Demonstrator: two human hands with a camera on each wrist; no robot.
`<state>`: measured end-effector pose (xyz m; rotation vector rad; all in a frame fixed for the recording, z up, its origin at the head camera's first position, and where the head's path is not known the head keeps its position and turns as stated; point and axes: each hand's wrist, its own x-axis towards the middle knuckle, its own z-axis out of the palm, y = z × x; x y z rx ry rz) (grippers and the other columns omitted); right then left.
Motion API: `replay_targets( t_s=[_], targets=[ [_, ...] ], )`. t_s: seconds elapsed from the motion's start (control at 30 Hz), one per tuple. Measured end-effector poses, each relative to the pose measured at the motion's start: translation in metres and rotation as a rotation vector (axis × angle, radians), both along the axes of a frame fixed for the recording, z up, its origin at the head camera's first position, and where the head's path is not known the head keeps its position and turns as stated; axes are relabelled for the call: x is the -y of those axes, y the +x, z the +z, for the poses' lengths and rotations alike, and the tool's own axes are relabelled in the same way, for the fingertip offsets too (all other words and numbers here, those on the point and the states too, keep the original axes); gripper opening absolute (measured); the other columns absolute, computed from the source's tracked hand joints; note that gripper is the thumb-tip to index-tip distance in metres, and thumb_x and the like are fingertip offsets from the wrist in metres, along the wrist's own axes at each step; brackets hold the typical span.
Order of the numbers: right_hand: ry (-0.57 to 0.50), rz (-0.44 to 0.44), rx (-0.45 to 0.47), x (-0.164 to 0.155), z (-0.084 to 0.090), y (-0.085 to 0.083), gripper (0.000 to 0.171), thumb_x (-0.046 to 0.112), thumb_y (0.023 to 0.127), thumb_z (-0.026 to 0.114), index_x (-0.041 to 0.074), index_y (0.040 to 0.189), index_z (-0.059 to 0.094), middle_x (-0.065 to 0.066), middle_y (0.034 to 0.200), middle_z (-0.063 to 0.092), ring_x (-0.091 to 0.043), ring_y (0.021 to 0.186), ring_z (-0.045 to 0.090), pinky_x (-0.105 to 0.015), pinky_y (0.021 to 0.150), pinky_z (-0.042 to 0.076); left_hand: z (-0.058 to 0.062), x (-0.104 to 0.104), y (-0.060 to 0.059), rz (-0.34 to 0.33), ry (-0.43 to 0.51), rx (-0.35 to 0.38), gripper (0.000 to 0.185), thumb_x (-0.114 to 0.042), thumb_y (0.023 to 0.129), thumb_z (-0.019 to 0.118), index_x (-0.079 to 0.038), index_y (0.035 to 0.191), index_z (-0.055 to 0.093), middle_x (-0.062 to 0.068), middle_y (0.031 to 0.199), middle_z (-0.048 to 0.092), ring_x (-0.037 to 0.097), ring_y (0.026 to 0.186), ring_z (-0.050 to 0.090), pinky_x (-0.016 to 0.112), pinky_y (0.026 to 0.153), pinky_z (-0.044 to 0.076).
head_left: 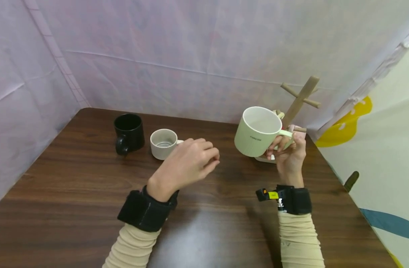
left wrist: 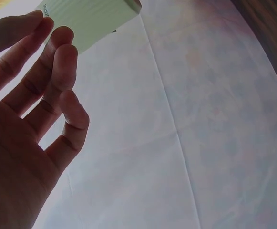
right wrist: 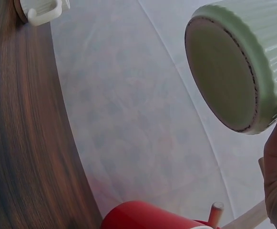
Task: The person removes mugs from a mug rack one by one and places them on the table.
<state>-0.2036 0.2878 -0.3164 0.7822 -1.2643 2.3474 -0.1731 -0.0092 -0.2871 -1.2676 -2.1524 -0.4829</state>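
Observation:
My right hand (head_left: 289, 154) grips the handle of a pale green mug (head_left: 254, 137), lifted above the table and tilted. Its ribbed side and round base (right wrist: 221, 76) show in the right wrist view. Just behind it stands a wooden mug tree (head_left: 301, 97), its lower part largely hidden by mug and hand. A red mug (right wrist: 148, 217) is beside a peg of the tree in the right wrist view. My left hand (head_left: 187, 160) hovers with loosely bent fingers, nothing in them, in front of a small white cup (head_left: 161, 152) and overlapping its handle in the head view.
A black mug (head_left: 129, 132) stands left of the white cup, its handle facing forward. The dark wooden table (head_left: 74, 201) meets a pale cloth wall (head_left: 177, 56) at the back. On the right hangs a patterned curtain (head_left: 388, 160).

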Motion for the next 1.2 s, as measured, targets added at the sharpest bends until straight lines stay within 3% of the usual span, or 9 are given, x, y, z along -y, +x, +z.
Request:
replay_targets(
  t_s=[0.23, 0.37, 0.53, 0.77, 1.0, 1.2],
  targets=[
    [0.002, -0.003, 0.017, 0.005, 0.000, 0.001, 0.055, 0.026, 0.098, 0.054, -0.005, 0.054, 0.040, -0.015, 0.059, 0.064, -0.017, 0.044, 0.060, -0.024, 0.038, 0.045, -0.001, 0.006, -0.001, 0.036, 0.015, 0.000, 0.007, -0.013, 0.089, 0.078, -0.011, 0.086, 0.072, -0.001, 0.082, 0.066, 0.018, 0.075, 0.062, 0.033, 0.064, 0.051],
    [-0.009, 0.014, 0.017, 0.009, 0.000, 0.001, 0.055, 0.026, 0.097, 0.055, -0.005, 0.054, 0.040, -0.015, 0.059, 0.064, -0.017, 0.044, 0.060, -0.024, 0.039, 0.046, -0.001, 0.009, -0.002, 0.043, 0.062, 0.042, 0.008, -0.013, 0.089, 0.078, -0.010, 0.093, 0.072, 0.001, 0.088, 0.067, 0.018, 0.078, 0.062, 0.033, 0.068, 0.051],
    [-0.046, 0.028, 0.017, 0.015, 0.001, 0.002, 0.054, 0.025, 0.096, 0.056, -0.004, 0.054, 0.038, -0.015, 0.058, 0.063, -0.019, 0.044, 0.059, -0.024, 0.038, 0.045, -0.002, 0.012, -0.004, 0.042, 0.129, 0.096, 0.025, -0.018, 0.090, 0.079, -0.005, 0.109, 0.070, 0.006, 0.100, 0.066, 0.019, 0.082, 0.062, 0.031, 0.069, 0.051],
    [-0.113, 0.042, -0.016, 0.023, 0.002, 0.002, 0.026, 0.020, 0.094, 0.059, 0.003, 0.083, 0.043, -0.017, 0.052, 0.060, -0.020, 0.041, 0.060, -0.025, 0.033, 0.042, -0.003, 0.015, -0.007, 0.072, 0.165, 0.138, 0.058, -0.027, 0.085, 0.085, 0.000, 0.129, 0.059, 0.013, 0.119, 0.062, 0.026, 0.103, 0.064, 0.038, 0.078, 0.055],
    [-0.041, -0.006, 0.037, 0.025, 0.003, 0.003, 0.052, 0.027, 0.092, 0.063, -0.002, 0.056, 0.040, -0.015, 0.052, 0.059, -0.018, 0.037, 0.053, -0.026, 0.033, 0.040, -0.003, 0.016, -0.010, 0.088, 0.171, 0.165, 0.070, -0.033, 0.081, 0.087, 0.001, 0.134, 0.056, 0.014, 0.125, 0.060, 0.028, 0.111, 0.061, 0.039, 0.078, 0.056],
    [0.001, 0.044, 0.101, 0.027, 0.001, 0.006, 0.053, 0.033, 0.094, 0.062, 0.001, 0.054, 0.048, -0.010, 0.058, 0.065, -0.015, 0.042, 0.058, -0.024, 0.039, 0.044, -0.004, 0.017, -0.011, 0.104, 0.160, 0.194, 0.076, -0.038, 0.080, 0.087, 0.000, 0.136, 0.054, 0.015, 0.128, 0.060, 0.029, 0.114, 0.060, 0.042, 0.079, 0.056]
  ],
)
